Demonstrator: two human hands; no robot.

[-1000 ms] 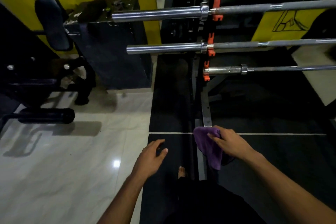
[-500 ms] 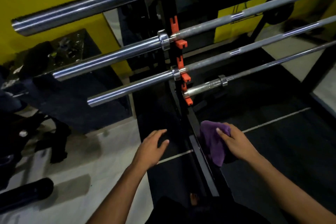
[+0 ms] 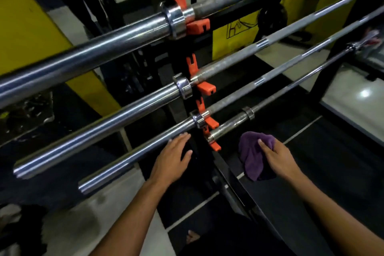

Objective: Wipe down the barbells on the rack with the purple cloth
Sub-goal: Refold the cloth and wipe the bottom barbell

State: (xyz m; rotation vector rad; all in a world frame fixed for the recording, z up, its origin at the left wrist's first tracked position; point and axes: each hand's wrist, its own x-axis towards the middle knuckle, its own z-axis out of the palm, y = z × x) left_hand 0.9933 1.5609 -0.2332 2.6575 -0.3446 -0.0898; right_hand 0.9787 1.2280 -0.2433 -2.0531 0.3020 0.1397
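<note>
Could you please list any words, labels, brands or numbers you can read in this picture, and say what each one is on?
None can be read.
The yellow wall panels carry black line drawings, not letters.
The barbells, the orange hooks and the purple cloth in the right hand show no legible marking.

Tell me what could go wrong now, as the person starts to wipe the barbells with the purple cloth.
1. The left hand is open near the sleeve of the third barbell; the sleeve may spin and the hand may slip.
2. The right hand holds the purple cloth bunched, with a loose end that could snag on an orange hook.
3. The sleeve ends jut out toward the person, who could bump them.
</note>
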